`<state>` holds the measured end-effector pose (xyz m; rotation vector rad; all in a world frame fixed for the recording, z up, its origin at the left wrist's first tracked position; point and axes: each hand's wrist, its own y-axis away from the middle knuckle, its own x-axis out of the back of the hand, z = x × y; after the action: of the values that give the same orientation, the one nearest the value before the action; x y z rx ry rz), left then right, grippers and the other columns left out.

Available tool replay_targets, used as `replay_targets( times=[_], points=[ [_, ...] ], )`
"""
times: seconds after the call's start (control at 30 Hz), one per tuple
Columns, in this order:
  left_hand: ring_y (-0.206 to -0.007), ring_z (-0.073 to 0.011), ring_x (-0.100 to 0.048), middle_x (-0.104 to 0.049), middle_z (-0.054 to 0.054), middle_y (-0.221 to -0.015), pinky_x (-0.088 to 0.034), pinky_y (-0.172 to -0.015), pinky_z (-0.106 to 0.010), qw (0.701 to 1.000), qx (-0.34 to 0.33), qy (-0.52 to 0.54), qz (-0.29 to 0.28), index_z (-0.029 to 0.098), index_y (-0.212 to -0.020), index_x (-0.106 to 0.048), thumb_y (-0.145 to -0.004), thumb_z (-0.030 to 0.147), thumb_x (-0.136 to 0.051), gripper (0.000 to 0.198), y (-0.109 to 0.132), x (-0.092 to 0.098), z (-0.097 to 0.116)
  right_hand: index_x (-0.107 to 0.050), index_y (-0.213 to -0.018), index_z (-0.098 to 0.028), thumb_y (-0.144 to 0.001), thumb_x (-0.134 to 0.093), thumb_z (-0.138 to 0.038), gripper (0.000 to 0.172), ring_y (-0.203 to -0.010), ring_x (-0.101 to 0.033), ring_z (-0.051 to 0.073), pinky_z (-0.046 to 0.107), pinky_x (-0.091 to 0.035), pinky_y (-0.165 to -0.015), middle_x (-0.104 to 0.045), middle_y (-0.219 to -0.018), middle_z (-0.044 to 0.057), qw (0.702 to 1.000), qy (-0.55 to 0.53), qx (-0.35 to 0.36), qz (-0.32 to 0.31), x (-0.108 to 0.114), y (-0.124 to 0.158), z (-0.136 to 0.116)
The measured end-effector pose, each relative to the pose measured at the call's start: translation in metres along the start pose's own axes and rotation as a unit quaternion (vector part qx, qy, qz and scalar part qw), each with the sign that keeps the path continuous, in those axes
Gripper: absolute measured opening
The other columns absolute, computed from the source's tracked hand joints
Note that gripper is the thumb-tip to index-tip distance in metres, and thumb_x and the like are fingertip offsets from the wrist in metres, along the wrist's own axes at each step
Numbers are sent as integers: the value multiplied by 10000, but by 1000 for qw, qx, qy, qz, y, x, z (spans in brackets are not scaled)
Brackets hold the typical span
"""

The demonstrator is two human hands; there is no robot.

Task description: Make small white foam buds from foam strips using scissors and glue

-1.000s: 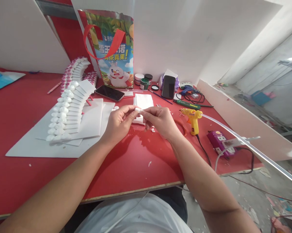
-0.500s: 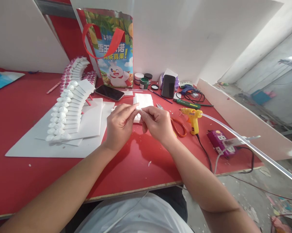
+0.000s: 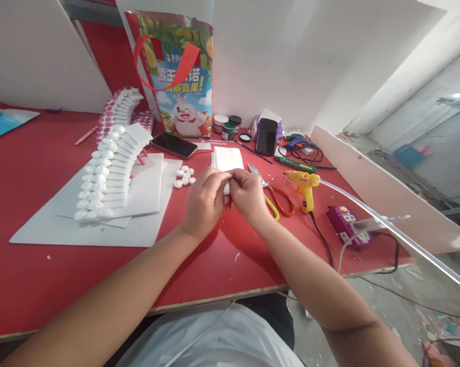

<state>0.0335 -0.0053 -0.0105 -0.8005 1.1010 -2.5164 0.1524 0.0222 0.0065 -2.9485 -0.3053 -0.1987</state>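
Note:
My left hand (image 3: 204,200) and my right hand (image 3: 249,196) meet over the table, fingers pinched together. Between them a small white piece of paper or thin foam (image 3: 226,189) shows; most of it is hidden by the fingers. Just beyond lies a stack of white sheets (image 3: 228,158). To the left of my left hand sits a cluster of small white rolled rosettes (image 3: 184,176). Scissors (image 3: 278,200) with red and yellow handles lie beside my right hand, their blades pointing away from me.
At left, a curved row of white rosettes on strips (image 3: 113,168) rests on white boards (image 3: 42,224). A yellow glue gun (image 3: 306,186) stands at right, near a purple box (image 3: 346,227) with cables. Behind are a phone (image 3: 174,145), paint jars (image 3: 228,131) and a colourful bag (image 3: 184,76).
Both hands have come slightly nearer and closed further around the white piece. My left hand has shifted right, uncovering the small rosettes; more of the scissors shows.

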Motion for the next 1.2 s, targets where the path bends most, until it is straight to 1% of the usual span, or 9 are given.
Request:
replay_targets(
  times=[0.13,0.23,0.37,0.6,0.8,0.93,1.03,1.1,1.2],
  points=[
    [-826,-174,-631,-652,-40,-906,-527,-769,-308,1000,20,-3,6,232,-999,-598,-1060,258,-454,159,2,-3,-8,-680,-817,-171,-800,-501,-159,180,-365,-540,121,221,-429,-383,-563,-462,-64,999,-34,-7,-3,-1,-3,2],
    [-904,-185,-651,-665,-60,-965,-547,-812,-324,998,-58,-20,4,223,-1032,-598,-1057,201,-434,167,2,0,-11,-665,-802,-171,-806,-517,-169,148,-349,-521,112,212,-415,-369,-554,-445,-66,999,-39,-4,12,3,-4,-2],
    [-1054,-212,-668,-673,-120,-1117,-558,-921,-362,988,-144,-34,-39,185,-1203,-622,-1040,127,-425,262,0,1,-11,-630,-786,-178,-819,-551,-204,90,-327,-499,106,206,-384,-354,-545,-433,-67,997,-48,-34,41,10,-9,-2],
    [-934,-178,-682,-676,-94,-1038,-574,-840,-316,991,-114,-25,-72,167,-1233,-673,-1039,141,-488,269,-1,2,-13,-642,-784,-181,-838,-535,-192,121,-359,-524,103,196,-377,-392,-551,-440,-62,996,59,-45,48,16,-13,6],
    [-899,-177,-676,-681,-106,-1030,-578,-799,-312,989,-126,-41,-73,135,-1297,-653,-1014,98,-495,326,0,3,-14,-635,-749,-183,-810,-510,-148,143,-364,-533,104,197,-374,-402,-560,-447,-61,993,96,-41,47,14,-10,0],
    [-841,-158,-663,-688,-65,-995,-572,-779,-301,995,-68,-23,-62,191,-1217,-702,-966,110,-551,304,0,4,-9,-619,-727,-187,-804,-515,-149,134,-360,-541,110,202,-375,-391,-573,-456,-53,995,85,-45,38,15,-10,-2],
    [-819,-149,-670,-707,-53,-965,-574,-774,-284,996,39,60,-49,188,-1063,-744,-941,165,-596,194,-3,5,-7,-607,-712,-191,-813,-537,-165,125,-346,-530,111,204,-379,-386,-578,-446,-47,996,60,-56,18,16,-11,-2],
    [-775,-147,-677,-710,-39,-887,-579,-741,-275,977,152,148,-33,174,-991,-740,-910,222,-654,128,-6,6,-7,-588,-683,-196,-814,-554,-164,139,-326,-506,104,202,-377,-381,-570,-428,-51,997,45,-60,13,17,-11,-3],
    [-710,-137,-672,-693,-7,-778,-582,-708,-265,919,283,276,-7,166,-964,-729,-844,260,-732,153,-11,8,-9,-574,-650,-200,-804,-554,-135,168,-306,-476,97,202,-365,-377,-544,-398,-61,998,44,-54,6,18,-10,-7]
  ],
)
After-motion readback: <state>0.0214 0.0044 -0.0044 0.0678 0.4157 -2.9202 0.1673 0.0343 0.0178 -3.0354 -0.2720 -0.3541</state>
